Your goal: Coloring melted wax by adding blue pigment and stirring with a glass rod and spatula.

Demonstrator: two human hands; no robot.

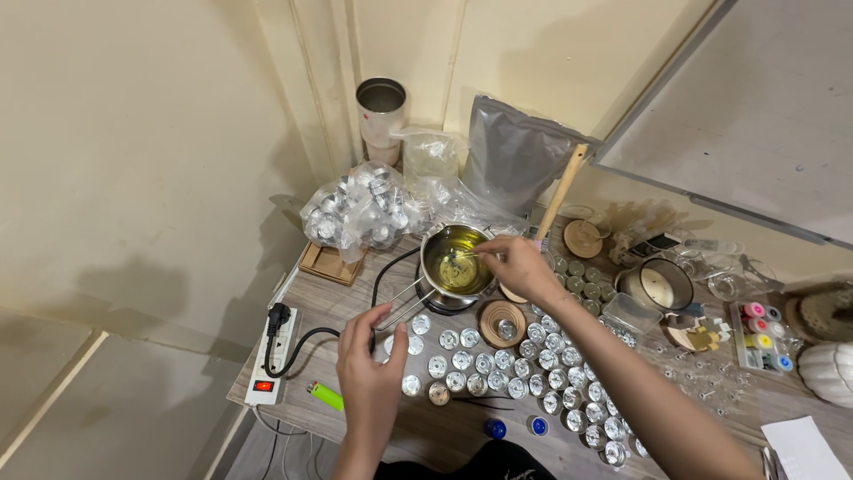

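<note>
A small metal pot [455,263] of yellow liquid sits on a little electric burner [442,305], its handle [404,307] pointing toward me. My right hand [517,267] reaches over the pot's right rim and pinches a thin stick whose tip is in the liquid. My left hand [373,369] hovers just below the end of the pot handle, fingers loosely curled, holding nothing that I can see. Several small round metal cups [498,369] lie in rows on the wooden table [444,431] between my arms.
A white power strip [272,356] and green lighter [326,396] lie at the left edge. Behind the pot are a bag of metal cups [355,213], a silver pouch [515,160], a steel tumbler [380,111] and a wooden stick [562,191]. A candle jar [662,284] and small paint pots [764,336] stand right.
</note>
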